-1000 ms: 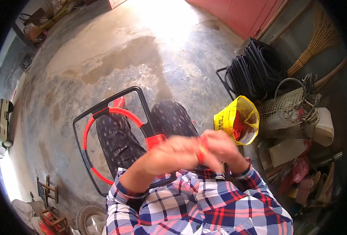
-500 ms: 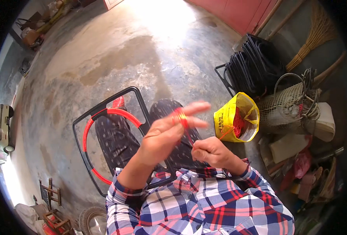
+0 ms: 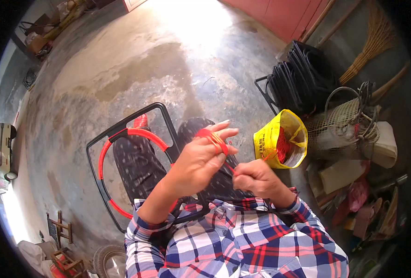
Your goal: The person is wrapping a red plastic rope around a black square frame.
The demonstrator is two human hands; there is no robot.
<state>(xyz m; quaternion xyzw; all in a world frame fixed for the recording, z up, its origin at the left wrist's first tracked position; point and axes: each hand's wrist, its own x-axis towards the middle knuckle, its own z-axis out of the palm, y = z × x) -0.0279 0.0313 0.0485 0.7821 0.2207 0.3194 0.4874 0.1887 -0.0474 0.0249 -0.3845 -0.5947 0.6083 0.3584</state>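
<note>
Several turns of red cord (image 3: 213,140) are wound round the fingers of my left hand (image 3: 197,163). Those fingers stretch out to the right, with the thumb against the coil. Closed in a fist, my right hand (image 3: 256,178) grips the strand that runs down from the coil. Under my left forearm, a black frame (image 3: 164,116) lies tilted across my legs. Inside it is a ring (image 3: 144,134) covered in red, with black sections. To the right of my hands stands a yellow bag (image 3: 270,140) with a heap of red cord (image 3: 284,147) in it.
Black frames (image 3: 303,78) are stacked beyond the bag. A wire mesh basket (image 3: 337,121) and a straw broom (image 3: 370,44) are at the right. Small wooden stools (image 3: 61,229) and a wheel (image 3: 110,263) are at the lower left.
My left hand has turned, so more of its back shows and the coil sits more clearly across the fingers. My right hand has shifted slightly right with the strand.
</note>
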